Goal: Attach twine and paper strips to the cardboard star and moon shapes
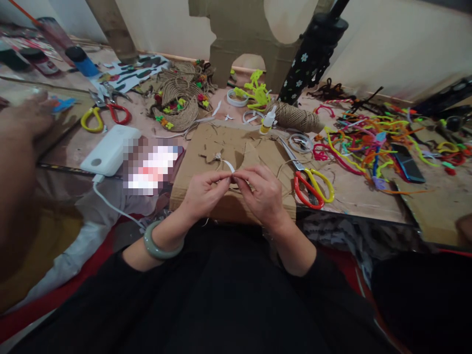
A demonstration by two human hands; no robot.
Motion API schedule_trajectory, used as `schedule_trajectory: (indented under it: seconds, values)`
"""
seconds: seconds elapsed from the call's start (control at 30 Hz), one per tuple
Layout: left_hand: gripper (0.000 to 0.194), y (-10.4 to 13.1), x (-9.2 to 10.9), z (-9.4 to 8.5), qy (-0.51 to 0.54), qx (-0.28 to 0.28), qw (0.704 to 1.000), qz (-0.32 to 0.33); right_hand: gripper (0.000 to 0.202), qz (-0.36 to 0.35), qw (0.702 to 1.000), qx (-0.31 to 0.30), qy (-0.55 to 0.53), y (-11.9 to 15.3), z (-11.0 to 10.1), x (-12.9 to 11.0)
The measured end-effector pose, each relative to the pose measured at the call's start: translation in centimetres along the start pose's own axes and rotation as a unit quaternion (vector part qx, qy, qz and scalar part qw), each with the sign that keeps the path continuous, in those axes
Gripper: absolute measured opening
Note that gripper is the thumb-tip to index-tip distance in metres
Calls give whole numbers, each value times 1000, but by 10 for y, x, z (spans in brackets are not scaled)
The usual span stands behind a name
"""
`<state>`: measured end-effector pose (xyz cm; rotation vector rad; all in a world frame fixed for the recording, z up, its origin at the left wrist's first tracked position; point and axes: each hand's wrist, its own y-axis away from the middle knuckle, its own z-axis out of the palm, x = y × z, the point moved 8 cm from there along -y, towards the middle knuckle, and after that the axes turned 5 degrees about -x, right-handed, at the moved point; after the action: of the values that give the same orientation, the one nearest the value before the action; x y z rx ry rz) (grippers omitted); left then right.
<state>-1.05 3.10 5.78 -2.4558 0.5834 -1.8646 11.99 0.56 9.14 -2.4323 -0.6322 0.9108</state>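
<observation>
My left hand (208,193) and my right hand (261,191) meet fingertip to fingertip above a cardboard box (206,140). Both pinch a narrow white strip (229,164), whose free end curves up from between the fingers; a thin twine strand seems to run along with it. A cut piece of cardboard (255,156) lies just beyond my right hand. To the right, scissors (309,182) with red and yellow handles rest with their blades on the box edge. A small glue bottle (268,121) stands at the box's far edge.
A white power bank (110,150) with a cable and a lit phone (155,167) lie left. Coiled twine pieces (180,96), a twine spool (295,117) and tangled pipe cleaners (368,142) are spread behind and right. Another person's hand (27,115) is at far left.
</observation>
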Motion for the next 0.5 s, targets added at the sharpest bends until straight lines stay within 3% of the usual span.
schedule_trajectory:
  seconds: [0.27, 0.5]
  values:
    - [23, 1, 14, 1, -90, 14, 993, 77, 21, -36, 996, 25, 71, 0, -3, -9]
    - [25, 2, 8, 1, -109, 7, 992, 65, 25, 4, 999, -22, 33, -3, 4, -2]
